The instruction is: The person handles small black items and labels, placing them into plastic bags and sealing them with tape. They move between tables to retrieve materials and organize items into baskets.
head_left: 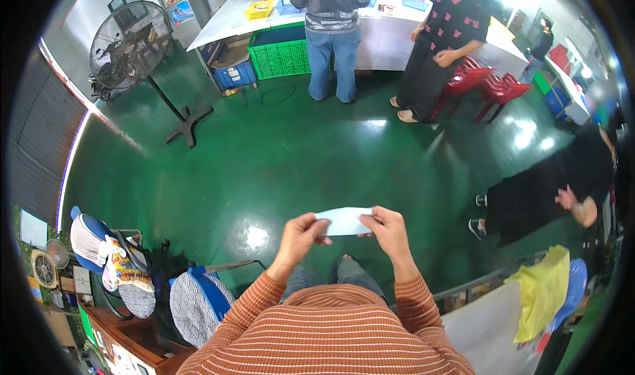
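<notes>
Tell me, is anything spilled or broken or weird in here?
Nothing really stands out. The pale blue piece between the left hand and the right hand shows no tear that I can see. The bright patches on the green floor look like light shining off it, rather than spills.

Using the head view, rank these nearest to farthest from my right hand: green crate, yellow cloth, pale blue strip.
1. Pale blue strip: pinched between left hand and right hand.
2. Yellow cloth: off to the right.
3. Green crate: far ahead, leftward.
</notes>
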A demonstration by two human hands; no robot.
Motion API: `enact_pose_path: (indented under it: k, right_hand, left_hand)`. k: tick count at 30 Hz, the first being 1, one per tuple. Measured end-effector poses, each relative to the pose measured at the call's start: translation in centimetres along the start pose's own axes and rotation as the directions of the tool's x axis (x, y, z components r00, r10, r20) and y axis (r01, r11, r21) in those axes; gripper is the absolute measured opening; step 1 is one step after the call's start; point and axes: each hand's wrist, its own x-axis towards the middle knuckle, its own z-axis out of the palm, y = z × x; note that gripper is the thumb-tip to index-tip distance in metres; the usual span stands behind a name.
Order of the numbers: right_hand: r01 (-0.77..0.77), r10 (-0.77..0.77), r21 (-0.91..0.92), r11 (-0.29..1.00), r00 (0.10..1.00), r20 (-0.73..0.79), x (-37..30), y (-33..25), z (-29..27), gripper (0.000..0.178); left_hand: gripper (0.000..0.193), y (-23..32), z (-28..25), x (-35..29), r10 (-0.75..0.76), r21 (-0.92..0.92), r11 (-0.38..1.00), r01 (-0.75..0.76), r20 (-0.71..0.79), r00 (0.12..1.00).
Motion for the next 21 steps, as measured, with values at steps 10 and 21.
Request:
enact_pose_path:
  k: [10,21]
  right_hand:
    - [0.163,-0.15,-0.089,0.983,0.978,0.143,42.8,-1.8,-1.2,0.017]
    - [0.001,0.023,0.059,0.998,0.912,-0.41,74.3,-2.9,-25.4,0.01]
  left_hand:
    - [0.017,9.4,-6.9,37.2,0.063,0.036,0.998,-0.056,-0.223,0.973]
    - [0.014,22.0,6.0,82.3,0.058,0.196,0.972,-0.13,0.332,0.941]
